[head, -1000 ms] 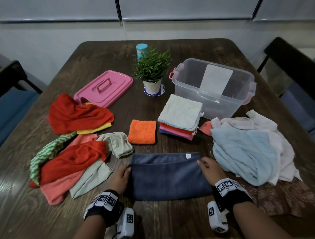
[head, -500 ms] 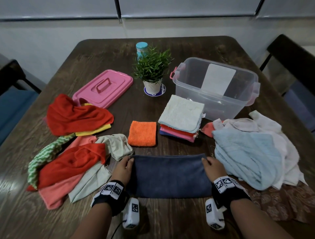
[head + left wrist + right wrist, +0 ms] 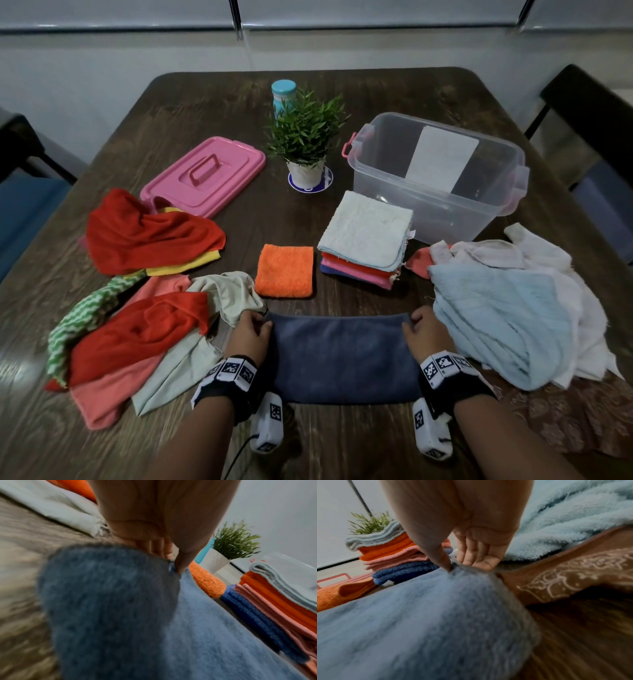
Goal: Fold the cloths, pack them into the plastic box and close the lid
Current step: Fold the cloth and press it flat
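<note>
A dark blue cloth lies folded into a wide band at the table's near edge. My left hand pinches its far left corner, thumb on top as the left wrist view shows on the blue cloth. My right hand pinches the far right corner of the blue cloth the same way. A stack of folded cloths and a folded orange cloth lie beyond. The clear plastic box stands open at the back right; its pink lid lies at the back left.
Loose red, green, peach and beige cloths are heaped on the left. A pale blue and white pile lies on the right over a brown patterned cloth. A potted plant and a teal bottle stand mid-table. Chairs flank both sides.
Both hands carried the near edge of the blue cloth away from me onto the far edge, halving it. The white tag at the far right is now covered.
</note>
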{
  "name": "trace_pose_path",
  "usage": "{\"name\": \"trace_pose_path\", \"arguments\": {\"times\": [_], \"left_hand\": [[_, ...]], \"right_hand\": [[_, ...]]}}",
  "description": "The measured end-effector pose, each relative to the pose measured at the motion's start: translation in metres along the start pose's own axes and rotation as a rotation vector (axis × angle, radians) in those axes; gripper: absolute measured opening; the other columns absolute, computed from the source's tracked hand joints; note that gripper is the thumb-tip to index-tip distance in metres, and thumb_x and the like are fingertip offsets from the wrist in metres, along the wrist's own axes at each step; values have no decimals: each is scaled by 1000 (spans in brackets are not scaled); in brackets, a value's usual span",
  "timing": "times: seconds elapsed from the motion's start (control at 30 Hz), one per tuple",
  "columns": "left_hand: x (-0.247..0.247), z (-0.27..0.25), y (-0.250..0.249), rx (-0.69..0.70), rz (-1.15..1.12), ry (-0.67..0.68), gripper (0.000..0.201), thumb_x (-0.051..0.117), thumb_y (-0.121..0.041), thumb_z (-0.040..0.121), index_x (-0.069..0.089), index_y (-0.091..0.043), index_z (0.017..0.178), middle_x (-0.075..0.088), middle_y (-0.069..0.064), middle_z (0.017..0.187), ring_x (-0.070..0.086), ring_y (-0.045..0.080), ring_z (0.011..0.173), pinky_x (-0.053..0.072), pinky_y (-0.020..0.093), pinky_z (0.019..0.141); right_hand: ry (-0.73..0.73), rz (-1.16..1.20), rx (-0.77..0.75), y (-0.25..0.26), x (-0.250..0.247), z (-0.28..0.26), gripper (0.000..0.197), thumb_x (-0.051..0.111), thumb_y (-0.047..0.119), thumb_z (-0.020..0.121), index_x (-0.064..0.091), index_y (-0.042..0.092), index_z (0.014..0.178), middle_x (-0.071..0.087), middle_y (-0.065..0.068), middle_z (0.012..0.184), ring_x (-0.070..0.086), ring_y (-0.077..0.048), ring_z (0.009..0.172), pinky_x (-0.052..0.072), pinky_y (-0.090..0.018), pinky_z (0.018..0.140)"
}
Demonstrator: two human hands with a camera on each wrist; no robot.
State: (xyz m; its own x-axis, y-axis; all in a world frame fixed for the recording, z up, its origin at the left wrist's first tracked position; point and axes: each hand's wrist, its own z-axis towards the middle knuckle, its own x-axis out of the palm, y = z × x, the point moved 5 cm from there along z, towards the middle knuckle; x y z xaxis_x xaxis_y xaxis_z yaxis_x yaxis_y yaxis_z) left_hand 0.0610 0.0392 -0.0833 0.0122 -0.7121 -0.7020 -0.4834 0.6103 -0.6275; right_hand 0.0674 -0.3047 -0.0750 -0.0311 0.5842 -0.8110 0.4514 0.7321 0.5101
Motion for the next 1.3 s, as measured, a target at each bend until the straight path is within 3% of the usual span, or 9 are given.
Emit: {"name": "trace_pose_path", "arguments": {"times": [0.17, 0.3, 0.37, 0.5, 0.6, 0.73, 0.93, 1.13, 1.3], "left_hand": [[-12, -18, -39, 282, 273, -166, 45, 62, -27, 87, 49, -11, 127, 43, 12, 127, 41, 32, 120, 35, 41, 103], [17, -45, -69, 588, 394, 12, 38, 43, -39, 94, 53, -21, 126, 42, 1, 131, 39, 21, 123, 32, 34, 106], [44, -58, -72, 684, 477, 159, 58, 22, -46, 91, 49, -17, 133, 41, 4, 141, 36, 23, 131, 25, 33, 111], [81, -59, -44, 611, 709, 308, 64, 22, -47, 97, 15, -17, 153, 0, -2, 160, 4, 29, 148, 7, 47, 119], [85, -57, -20, 602, 785, 316, 70, 25, -61, 92, 25, -23, 150, 24, 3, 157, 21, 36, 142, 33, 60, 106], [76, -53, 1, 582, 771, 342, 80, 17, -78, 87, 18, -32, 152, 22, 2, 158, 12, 33, 143, 2, 50, 110], [58, -43, 20, 462, 742, 329, 98, 22, -88, 77, 26, -23, 150, 31, 6, 155, 17, 31, 141, -3, 48, 109], [51, -39, 26, 483, 659, 269, 120, 8, -98, 59, -8, -21, 149, -16, -5, 156, -19, 18, 144, -13, 49, 111], [43, -34, 17, 487, 688, 283, 119, -17, -95, 49, -22, -22, 143, -30, -7, 149, -18, 21, 146, -5, 48, 116]], "right_hand": [[-192, -205, -365, 37, -8, -21, 40, 68, 15, 78, 56, 13, 116, 51, -10, 122, 49, -30, 110, 46, -44, 90], [-114, -301, -600, 63, 15, -46, 35, 55, 24, 83, 60, 16, 117, 52, -6, 134, 51, -28, 120, 49, -44, 95], [30, -392, -643, 63, 38, -52, 44, 41, 34, 83, 63, 16, 116, 55, -7, 134, 56, -29, 118, 53, -43, 91], [221, -596, -585, 43, 71, -56, 66, 33, 55, 81, 63, 17, 126, 54, -10, 139, 57, -37, 119, 52, -49, 88], [241, -668, -593, 20, 82, -53, 78, 25, 69, 87, 36, 19, 146, 42, -8, 149, 42, -40, 131, 37, -56, 102], [285, -707, -569, 7, 82, -48, 87, 15, 80, 86, 19, 23, 151, 28, -6, 156, 19, -41, 140, 9, -54, 110], [260, -637, -503, -3, 73, -46, 95, 17, 83, 83, 14, 18, 152, 2, -11, 161, -8, -36, 147, 2, -51, 114], [271, -620, -399, -9, 72, -41, 96, 13, 84, 82, 26, 16, 149, 23, -14, 157, -8, -33, 148, 0, -50, 112], [242, -638, -463, -4, 59, -36, 111, -30, 88, 49, -30, 26, 140, -39, 1, 146, -35, -24, 136, -36, -46, 97]]}}
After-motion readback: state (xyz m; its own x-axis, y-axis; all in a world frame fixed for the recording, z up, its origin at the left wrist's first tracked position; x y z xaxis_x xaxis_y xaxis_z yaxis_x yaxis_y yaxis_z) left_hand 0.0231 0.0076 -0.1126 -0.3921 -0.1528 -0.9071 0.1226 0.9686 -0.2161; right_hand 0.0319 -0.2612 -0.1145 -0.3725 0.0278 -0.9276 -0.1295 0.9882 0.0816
